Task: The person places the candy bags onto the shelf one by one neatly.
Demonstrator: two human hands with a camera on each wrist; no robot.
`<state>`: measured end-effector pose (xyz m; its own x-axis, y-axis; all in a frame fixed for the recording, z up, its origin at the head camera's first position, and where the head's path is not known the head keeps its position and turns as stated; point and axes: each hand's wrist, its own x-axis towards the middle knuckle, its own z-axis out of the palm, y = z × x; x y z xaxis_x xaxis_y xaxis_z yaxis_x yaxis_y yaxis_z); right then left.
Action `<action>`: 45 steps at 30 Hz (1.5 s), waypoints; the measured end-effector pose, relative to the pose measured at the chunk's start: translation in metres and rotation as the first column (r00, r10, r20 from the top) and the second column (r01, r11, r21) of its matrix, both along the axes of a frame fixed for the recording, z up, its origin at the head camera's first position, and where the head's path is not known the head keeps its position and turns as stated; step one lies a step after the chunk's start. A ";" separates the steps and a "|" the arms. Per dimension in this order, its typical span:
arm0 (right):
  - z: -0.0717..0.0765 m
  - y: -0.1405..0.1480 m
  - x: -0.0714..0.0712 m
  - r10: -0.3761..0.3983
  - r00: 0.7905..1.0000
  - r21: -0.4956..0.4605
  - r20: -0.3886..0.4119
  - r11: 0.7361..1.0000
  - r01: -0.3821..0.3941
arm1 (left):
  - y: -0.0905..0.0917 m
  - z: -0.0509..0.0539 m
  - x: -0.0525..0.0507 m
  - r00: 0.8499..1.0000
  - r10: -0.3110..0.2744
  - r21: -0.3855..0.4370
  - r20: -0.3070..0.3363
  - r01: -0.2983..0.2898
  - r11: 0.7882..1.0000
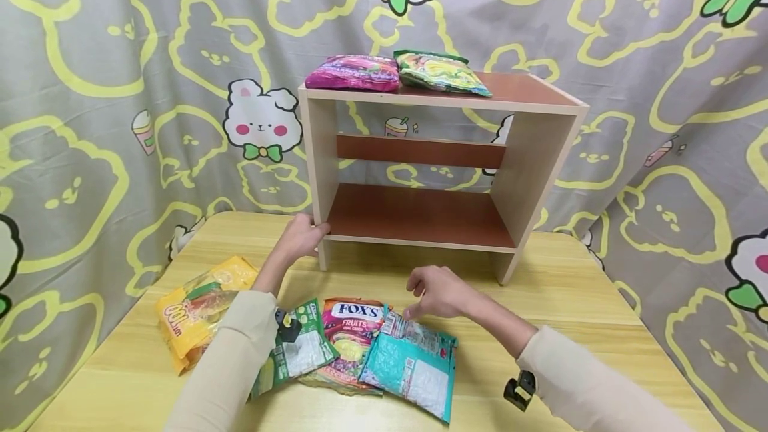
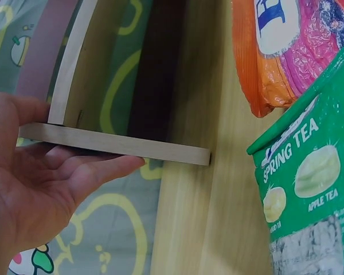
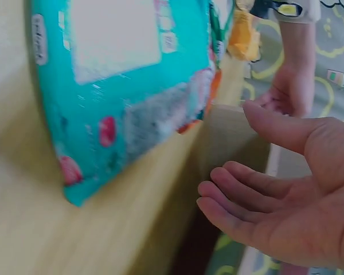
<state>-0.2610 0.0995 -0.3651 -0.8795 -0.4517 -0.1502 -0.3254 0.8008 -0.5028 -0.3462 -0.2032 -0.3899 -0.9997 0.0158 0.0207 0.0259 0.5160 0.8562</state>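
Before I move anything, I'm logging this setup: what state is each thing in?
Shelf: upright on the table.
Purple bag: lying on the shelf's top.
Green-and-yellow bag: lying beside it.
Yellow bag: lying on the table, partly hidden by the left sleeve.
Green bag: lying, partly hidden likewise.
FOX'S bag: lying, partly covered.
Teal bag: lying, overlapping FOX'S bag.
Left grip: holding the shelf's left side.
Right grip: loosely bent, holding nothing.
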 end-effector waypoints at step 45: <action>-0.054 0.007 0.004 0.051 0.993 -0.005 0.103 0.999 -0.050 | 0.001 -0.001 0.001 1.000 0.005 0.014 0.018 -0.005 1.000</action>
